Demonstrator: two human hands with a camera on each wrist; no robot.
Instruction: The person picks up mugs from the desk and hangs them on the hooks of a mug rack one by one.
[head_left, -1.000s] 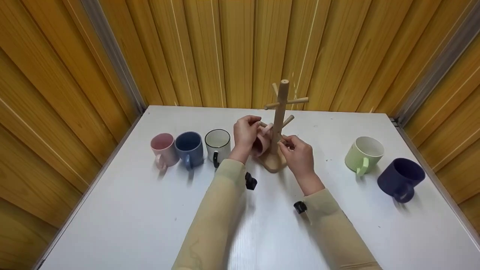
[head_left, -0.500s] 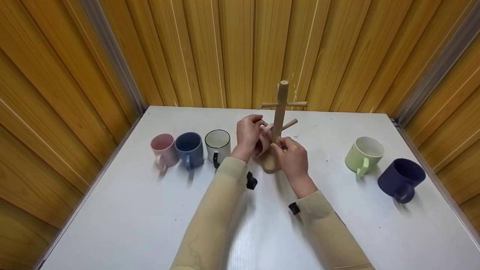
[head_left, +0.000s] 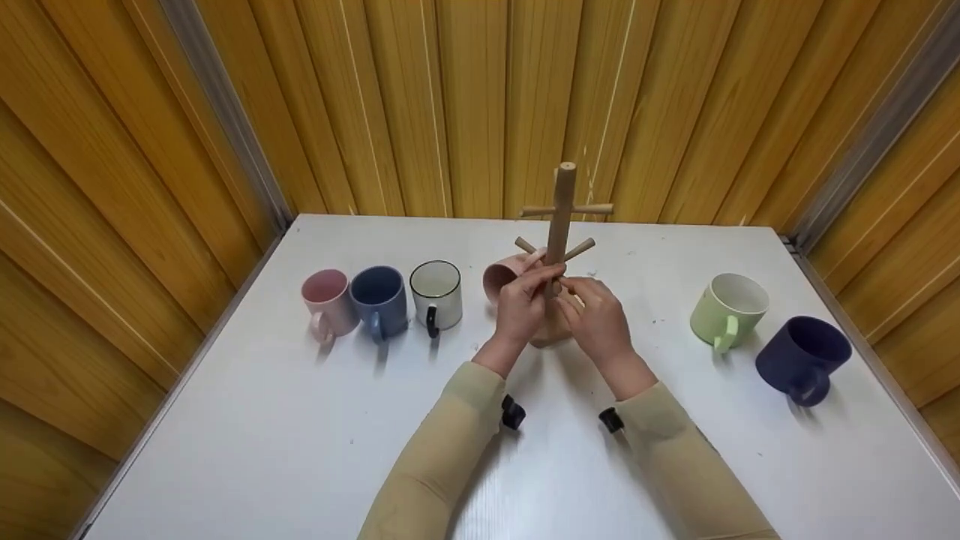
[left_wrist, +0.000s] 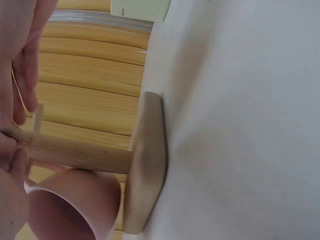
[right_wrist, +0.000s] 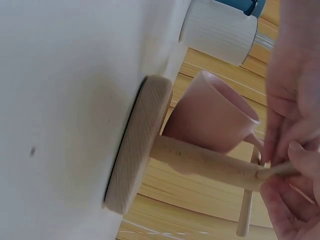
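A wooden mug tree (head_left: 562,225) stands upright with pegs at two heights. From its lower left peg hangs a pink mug (head_left: 501,277), tilted with its mouth facing left. My left hand (head_left: 519,311) pinches the lower peg that points toward me, its fingertips close to the post. On the other side, my right hand (head_left: 600,319) has curled fingers around that same front peg (right_wrist: 277,171). In the left wrist view the pink mug (left_wrist: 75,200) hangs beside the post, above the wooden base (left_wrist: 147,160). Fingers partly hide the front peg.
Left of the tree stand another pink mug (head_left: 330,304), a blue mug (head_left: 379,304) and a white mug with a black rim (head_left: 437,296). A light green mug (head_left: 720,315) and a dark navy mug (head_left: 799,364) stand at the right of the white table (head_left: 300,450).
My left hand has left the hanging pink mug and come right to the front peg. The mug tree has turned slightly. My right hand stays at the front peg.
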